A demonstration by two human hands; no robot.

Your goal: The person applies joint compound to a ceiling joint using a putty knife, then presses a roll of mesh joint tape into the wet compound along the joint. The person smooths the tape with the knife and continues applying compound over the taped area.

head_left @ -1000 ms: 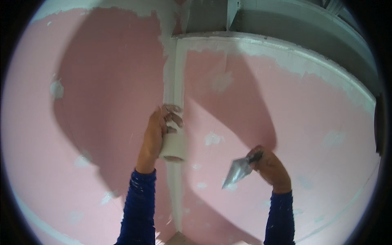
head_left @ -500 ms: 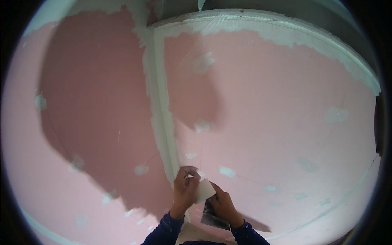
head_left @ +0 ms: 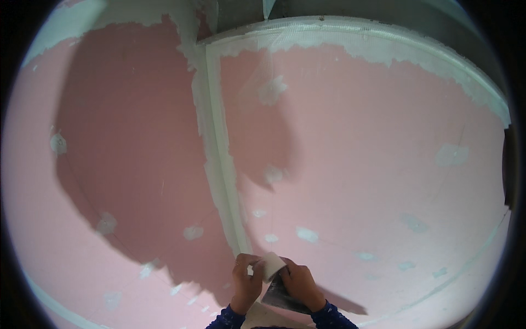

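At the lower middle my left hand (head_left: 246, 281) is closed, its thumb and fingers pinching the left edge of a small off-white piece (head_left: 273, 267). This piece looks flat and slightly curved, perhaps paper or tape; its kind is unclear. My right hand (head_left: 300, 284) is closed too, its fingertips at the piece's right edge. The same hand grips a dark grey, flat, blade-like sheet (head_left: 280, 296) with pale smears, hanging below the off-white piece. A handle, if there is one, is hidden by the palm. Both hands are in front of the lower end of a pale filled seam (head_left: 221, 148).
Pink wallboard (head_left: 372, 137) spreads on both sides of the seam, dotted with pale filler patches (head_left: 307, 234). A whitish curved edge strip (head_left: 350, 26) with mesh-like texture borders the top. Dark grey surfaces (head_left: 329, 10) lie beyond it. My shadow (head_left: 126, 137) covers the left board.
Both hands have moved lower in the picture, with the off-white piece and the dark sheet. The piece has turned between them, and the dark sheet is tilted differently.
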